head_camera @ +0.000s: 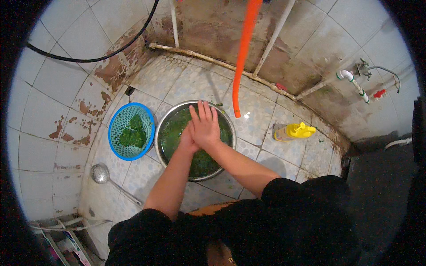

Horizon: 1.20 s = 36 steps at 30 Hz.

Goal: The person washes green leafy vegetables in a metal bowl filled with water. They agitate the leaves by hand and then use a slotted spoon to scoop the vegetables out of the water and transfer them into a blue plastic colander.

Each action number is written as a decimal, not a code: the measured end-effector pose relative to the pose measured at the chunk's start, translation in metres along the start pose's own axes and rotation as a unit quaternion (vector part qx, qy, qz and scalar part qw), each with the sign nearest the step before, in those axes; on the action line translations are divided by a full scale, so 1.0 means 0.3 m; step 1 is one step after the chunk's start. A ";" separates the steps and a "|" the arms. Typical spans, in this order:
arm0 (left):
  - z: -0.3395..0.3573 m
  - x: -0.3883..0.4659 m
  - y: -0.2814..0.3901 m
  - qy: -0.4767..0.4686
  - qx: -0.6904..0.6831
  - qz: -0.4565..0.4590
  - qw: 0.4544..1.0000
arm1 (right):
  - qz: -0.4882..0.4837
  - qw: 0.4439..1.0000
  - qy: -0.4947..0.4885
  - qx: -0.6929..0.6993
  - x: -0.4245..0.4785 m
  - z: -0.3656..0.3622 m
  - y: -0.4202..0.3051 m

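My right hand (207,128) lies flat against my left hand (188,142), its fingers stretched and slightly apart. Most of my left hand is hidden beneath it, so its fingers are hard to make out. Both are over a round stainless steel basin (234,139) on the floor. Inside the basin is greenish water (171,134) with many bits of chopped green leaves. Nothing shows in either hand. Left of the basin stands a blue-rimmed plastic colander (114,114) with wet leafy greens (133,135) in it.
A perforated metal ladle (100,174) lies on the tiled floor at left. An orange hose (240,66) hangs beyond the basin. To the right is a yellow-topped bottle (294,132). A tap (365,69) and pipes run along the wall; a rack (63,239) stands lower left.
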<state>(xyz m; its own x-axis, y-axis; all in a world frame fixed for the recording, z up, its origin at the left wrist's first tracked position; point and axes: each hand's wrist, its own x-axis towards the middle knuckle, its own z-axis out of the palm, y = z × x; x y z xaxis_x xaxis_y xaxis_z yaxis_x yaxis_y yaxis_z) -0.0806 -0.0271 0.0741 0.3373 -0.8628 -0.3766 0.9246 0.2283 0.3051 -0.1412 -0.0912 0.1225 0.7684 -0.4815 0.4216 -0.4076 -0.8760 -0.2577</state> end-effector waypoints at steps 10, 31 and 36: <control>0.063 0.030 0.055 0.270 0.133 0.003 0.954 | 0.148 0.963 0.019 0.223 0.008 0.048 0.141; 0.250 -0.017 0.143 0.099 0.489 -0.148 0.854 | 0.456 0.236 -0.191 0.837 -0.076 0.126 0.240; 0.254 0.003 0.199 0.086 0.703 -0.005 0.706 | 0.455 0.291 -0.180 0.822 -0.059 0.117 0.229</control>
<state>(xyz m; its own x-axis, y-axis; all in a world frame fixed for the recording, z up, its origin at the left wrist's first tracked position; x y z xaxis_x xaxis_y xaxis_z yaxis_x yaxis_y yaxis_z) -0.0388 -0.0486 0.1587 0.4608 -0.7656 -0.4489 -0.1212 -0.5554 0.8227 -0.1656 -0.1420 0.0668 0.8333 -0.2022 -0.5145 0.0369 0.9490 -0.3132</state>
